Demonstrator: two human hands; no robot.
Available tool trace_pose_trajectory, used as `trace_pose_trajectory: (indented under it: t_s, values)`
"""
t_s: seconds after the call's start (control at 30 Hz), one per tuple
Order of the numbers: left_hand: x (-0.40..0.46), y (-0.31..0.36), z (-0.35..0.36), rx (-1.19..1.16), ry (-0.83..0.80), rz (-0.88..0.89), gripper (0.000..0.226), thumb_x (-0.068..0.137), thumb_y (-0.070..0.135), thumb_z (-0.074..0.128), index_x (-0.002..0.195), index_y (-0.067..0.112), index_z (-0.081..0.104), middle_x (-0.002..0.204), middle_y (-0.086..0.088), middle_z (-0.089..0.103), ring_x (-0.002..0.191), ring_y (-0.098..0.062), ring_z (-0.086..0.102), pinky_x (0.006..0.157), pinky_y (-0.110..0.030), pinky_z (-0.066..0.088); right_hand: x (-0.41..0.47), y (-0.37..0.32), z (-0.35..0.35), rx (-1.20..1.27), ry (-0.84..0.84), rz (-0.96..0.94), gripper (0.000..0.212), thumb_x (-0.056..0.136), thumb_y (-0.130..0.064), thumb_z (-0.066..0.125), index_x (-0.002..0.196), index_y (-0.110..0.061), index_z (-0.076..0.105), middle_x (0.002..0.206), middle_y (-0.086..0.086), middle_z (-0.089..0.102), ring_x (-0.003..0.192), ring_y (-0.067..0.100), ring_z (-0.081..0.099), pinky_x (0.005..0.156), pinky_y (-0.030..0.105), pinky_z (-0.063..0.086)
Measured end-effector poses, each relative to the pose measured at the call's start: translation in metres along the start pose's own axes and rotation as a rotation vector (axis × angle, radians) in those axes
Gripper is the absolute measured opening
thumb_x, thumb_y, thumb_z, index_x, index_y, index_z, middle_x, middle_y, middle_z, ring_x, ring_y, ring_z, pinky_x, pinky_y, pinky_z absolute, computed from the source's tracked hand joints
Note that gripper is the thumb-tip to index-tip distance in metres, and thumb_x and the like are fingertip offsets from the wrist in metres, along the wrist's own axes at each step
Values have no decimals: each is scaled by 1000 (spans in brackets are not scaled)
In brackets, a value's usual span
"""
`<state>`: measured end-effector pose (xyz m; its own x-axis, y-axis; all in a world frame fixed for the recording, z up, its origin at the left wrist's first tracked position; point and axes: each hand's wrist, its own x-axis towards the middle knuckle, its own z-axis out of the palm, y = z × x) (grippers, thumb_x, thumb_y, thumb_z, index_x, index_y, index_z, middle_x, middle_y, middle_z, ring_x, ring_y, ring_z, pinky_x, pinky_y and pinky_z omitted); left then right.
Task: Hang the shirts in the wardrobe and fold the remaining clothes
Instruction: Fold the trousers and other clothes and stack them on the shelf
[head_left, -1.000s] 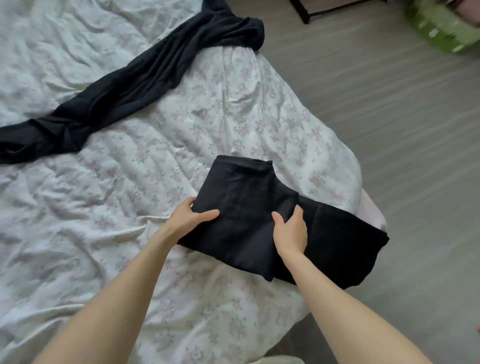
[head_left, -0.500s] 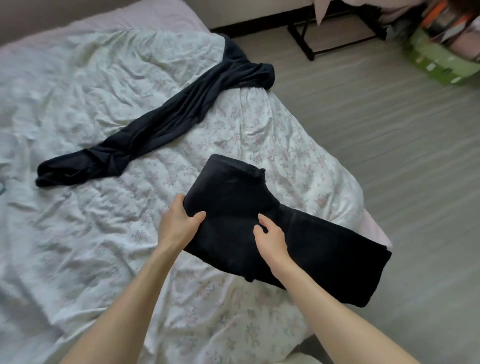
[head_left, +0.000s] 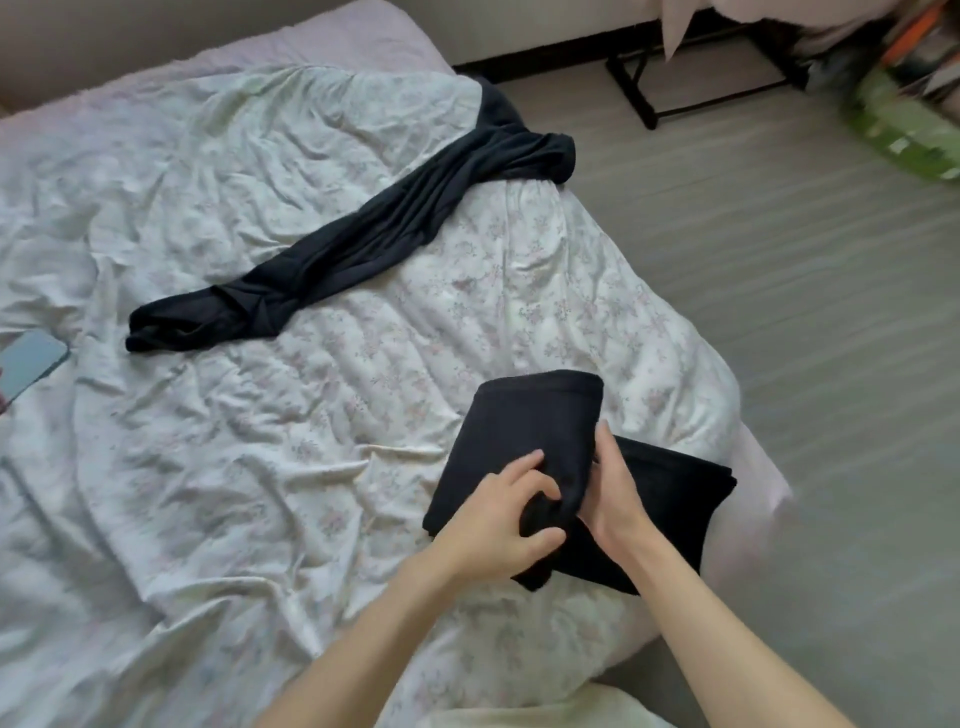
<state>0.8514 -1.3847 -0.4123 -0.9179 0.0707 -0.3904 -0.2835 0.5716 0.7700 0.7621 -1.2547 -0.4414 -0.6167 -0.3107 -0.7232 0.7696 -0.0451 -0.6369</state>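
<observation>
Two hands work a half-folded black garment (head_left: 540, 436) at the bed's (head_left: 363, 36) near right corner: left hand (head_left: 498, 514) pinches its bunched fold, right hand (head_left: 613, 483) grips the edge. Another dark garment (head_left: 363, 249) sprawls across the floral quilt (head_left: 260, 441); grey floor (head_left: 779, 260) beyond.

Both hands (head_left: 550, 512) apparently grip the folded black garment (head_left: 535, 421) on the bed (head_left: 311, 415).

Two black garments: one folded (head_left: 540, 431), one strung out (head_left: 363, 249). Two bare hands: left (head_left: 498, 514), right (head_left: 613, 483). One phone (head_left: 28, 361). One bed (head_left: 260, 415). One green box (head_left: 904, 130).
</observation>
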Motion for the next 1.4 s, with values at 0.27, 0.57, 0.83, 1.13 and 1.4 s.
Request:
trace_pose_trajectory:
  t_s: [0.27, 0.57, 0.83, 1.13, 1.4]
  values:
    - [46, -50, 28, -90, 307, -462, 56, 89, 31, 56, 139, 19, 35, 142, -1, 38, 130, -22, 35, 106, -41, 34, 7, 35, -62, -482, 398, -39, 62, 90, -16, 58, 144, -17, 28, 137, -1, 40, 121, 16, 44, 96, 26, 37]
    - [69, -77, 14, -577, 128, -611, 41, 71, 22, 78, 107, 17, 59, 99, -2, 71, 75, -14, 70, 55, -23, 53, 3, 55, -53, -730, 289, -97, 49, 97, -28, 43, 144, -20, 31, 146, -1, 25, 131, 17, 31, 108, 33, 32]
    - [23, -22, -62, 31, 514, -493, 38, 73, 30, 68, 102, 29, 44, 82, 12, 58, 76, -13, 58, 64, -35, 50, 13, 25, 22, -108, -150, 163, 54, 98, -48, 32, 146, -24, 27, 149, -3, 31, 125, 16, 42, 101, 35, 41]
    - [20, 21, -16, -5, 24, -123, 66, 74, 51, 53, 135, 27, 46, 116, 7, 48, 116, -9, 45, 101, -24, 34, 4, 5, -29, 142, -34, 55, 56, 92, -62, 23, 125, -26, 52, 110, 6, 67, 96, 21, 65, 83, 35, 49]
    - [74, -27, 55, -56, 178, -480, 73, 83, 40, 63, 144, 23, 26, 143, -3, 32, 130, -21, 33, 105, -37, 36, 3, 18, -123, -302, 282, -43, 47, 92, -24, 57, 135, -17, 41, 127, -2, 54, 112, 15, 54, 98, 34, 44]
